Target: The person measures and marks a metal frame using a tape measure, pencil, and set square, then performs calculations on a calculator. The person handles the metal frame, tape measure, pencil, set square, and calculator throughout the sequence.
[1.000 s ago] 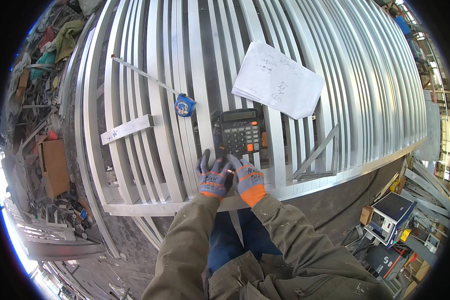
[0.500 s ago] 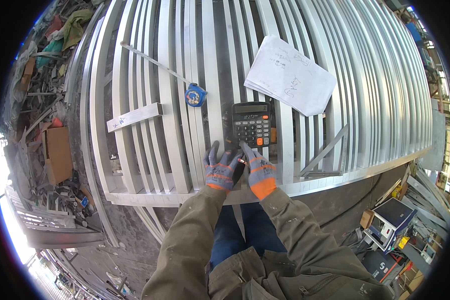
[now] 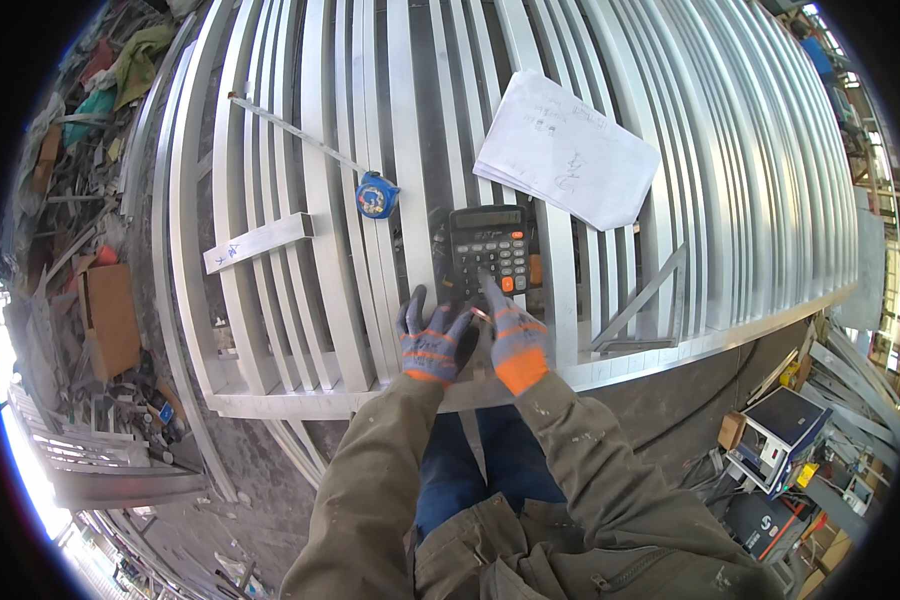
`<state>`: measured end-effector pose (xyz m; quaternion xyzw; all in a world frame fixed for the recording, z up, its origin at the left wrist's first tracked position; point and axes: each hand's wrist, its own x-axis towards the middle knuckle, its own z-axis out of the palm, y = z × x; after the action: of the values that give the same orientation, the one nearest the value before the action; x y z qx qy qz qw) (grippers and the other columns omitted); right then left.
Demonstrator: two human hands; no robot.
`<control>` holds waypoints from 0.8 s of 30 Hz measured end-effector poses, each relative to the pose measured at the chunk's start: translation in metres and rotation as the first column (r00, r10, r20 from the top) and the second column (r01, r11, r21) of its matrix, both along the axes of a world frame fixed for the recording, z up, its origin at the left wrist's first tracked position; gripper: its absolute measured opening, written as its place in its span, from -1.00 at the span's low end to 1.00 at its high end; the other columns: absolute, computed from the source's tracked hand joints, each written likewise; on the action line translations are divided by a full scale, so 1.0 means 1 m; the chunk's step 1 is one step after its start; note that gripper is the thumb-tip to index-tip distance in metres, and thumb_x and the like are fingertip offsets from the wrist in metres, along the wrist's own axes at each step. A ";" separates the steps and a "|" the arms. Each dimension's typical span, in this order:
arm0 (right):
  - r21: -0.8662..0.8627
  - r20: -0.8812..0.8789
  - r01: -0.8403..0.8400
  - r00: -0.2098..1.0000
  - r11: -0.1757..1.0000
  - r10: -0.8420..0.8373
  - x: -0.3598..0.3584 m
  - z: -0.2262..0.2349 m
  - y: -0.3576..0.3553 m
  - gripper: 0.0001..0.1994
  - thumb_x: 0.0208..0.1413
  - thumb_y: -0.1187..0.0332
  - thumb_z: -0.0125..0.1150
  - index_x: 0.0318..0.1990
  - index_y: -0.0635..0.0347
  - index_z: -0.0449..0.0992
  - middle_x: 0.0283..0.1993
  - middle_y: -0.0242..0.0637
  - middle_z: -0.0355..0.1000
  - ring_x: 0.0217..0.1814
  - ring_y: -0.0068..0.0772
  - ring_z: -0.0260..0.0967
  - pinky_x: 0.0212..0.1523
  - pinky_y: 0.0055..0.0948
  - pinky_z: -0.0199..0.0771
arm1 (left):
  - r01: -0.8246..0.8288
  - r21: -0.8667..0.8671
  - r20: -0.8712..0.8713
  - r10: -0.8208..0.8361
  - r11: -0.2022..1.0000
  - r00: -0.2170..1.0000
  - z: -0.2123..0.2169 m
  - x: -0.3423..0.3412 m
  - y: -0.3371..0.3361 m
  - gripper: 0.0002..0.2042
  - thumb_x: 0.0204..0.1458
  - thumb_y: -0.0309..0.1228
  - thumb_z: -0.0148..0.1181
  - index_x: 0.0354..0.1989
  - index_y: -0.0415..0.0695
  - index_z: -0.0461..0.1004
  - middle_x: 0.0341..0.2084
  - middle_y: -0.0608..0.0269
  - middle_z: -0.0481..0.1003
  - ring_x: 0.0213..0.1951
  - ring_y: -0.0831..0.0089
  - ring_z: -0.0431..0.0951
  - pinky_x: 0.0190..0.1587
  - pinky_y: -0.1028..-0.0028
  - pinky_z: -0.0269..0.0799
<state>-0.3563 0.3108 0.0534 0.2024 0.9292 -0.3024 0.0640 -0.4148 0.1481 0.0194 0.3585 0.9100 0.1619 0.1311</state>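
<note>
A black calculator (image 3: 488, 246) lies on a rack of long aluminium bars (image 3: 320, 200). My right hand (image 3: 510, 335), in a grey and orange glove, reaches up with its index finger on the calculator's lower keys. My left hand (image 3: 432, 338), in a matching glove, rests just below the calculator's lower left corner, fingers spread, and holds nothing that I can see. A sheet of white paper (image 3: 568, 150) with handwriting lies beyond the calculator to the right. A blue tape measure (image 3: 376, 194) sits to the left, its blade drawn out toward the upper left.
A short marked aluminium piece (image 3: 258, 242) lies across the bars at left. A metal square (image 3: 648, 312) leans at right. Scrap and a cardboard box (image 3: 110, 318) fill the floor at left. A box-shaped machine (image 3: 782, 436) stands on the floor at lower right.
The view has shifted slightly. My right index finger has reached further up onto the calculator keys; my left hand stays beside its lower corner.
</note>
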 end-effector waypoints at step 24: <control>-0.139 -0.044 0.087 0.995 0.986 -0.094 0.056 -0.016 -0.005 -0.40 0.14 0.53 0.08 0.40 0.09 0.31 0.17 0.09 0.52 0.18 0.22 0.49 0.13 0.06 0.50 | 0.015 -0.087 0.089 -0.007 0.996 0.996 0.003 0.000 0.001 -0.32 0.14 -0.23 0.25 0.46 0.56 0.25 0.37 0.22 0.35 0.53 -0.25 -0.17 0.51 -0.26 -0.23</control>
<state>-0.3008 0.3059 0.0372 0.2317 0.8975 -0.3731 0.0404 -0.4150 0.1492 0.0228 0.3497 0.9076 0.1368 0.1880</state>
